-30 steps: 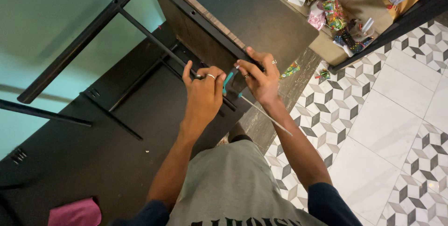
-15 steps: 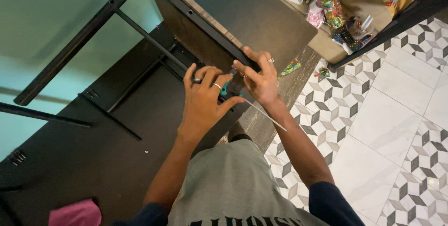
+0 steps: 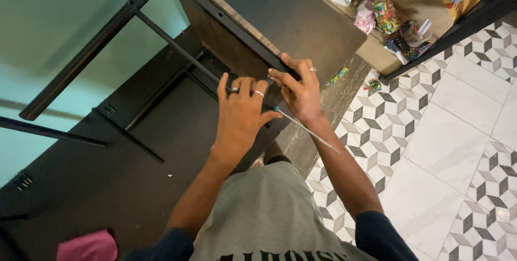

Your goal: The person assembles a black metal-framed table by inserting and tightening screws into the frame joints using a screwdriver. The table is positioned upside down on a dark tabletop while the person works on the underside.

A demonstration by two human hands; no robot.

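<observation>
I see my left hand (image 3: 240, 118) spread flat, fingers open, resting on the dark panel (image 3: 226, 51) at its lower edge, gripping nothing. My right hand (image 3: 300, 91) curls over that edge, and the teal-handled screwdriver (image 3: 301, 126) runs under it; I cannot tell if it is gripped. Since half a second ago, both hands sit slightly lower.

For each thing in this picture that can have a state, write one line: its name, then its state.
Dark wooden panel with black metal frame: tilted on edge, both hands on it.
Thin metal screwdriver with teal handle: held in the right hand, shaft pointing back along the forearm.
Left hand: flat, fingers spread on the panel.
Pink cloth: crumpled on the dark board.
</observation>
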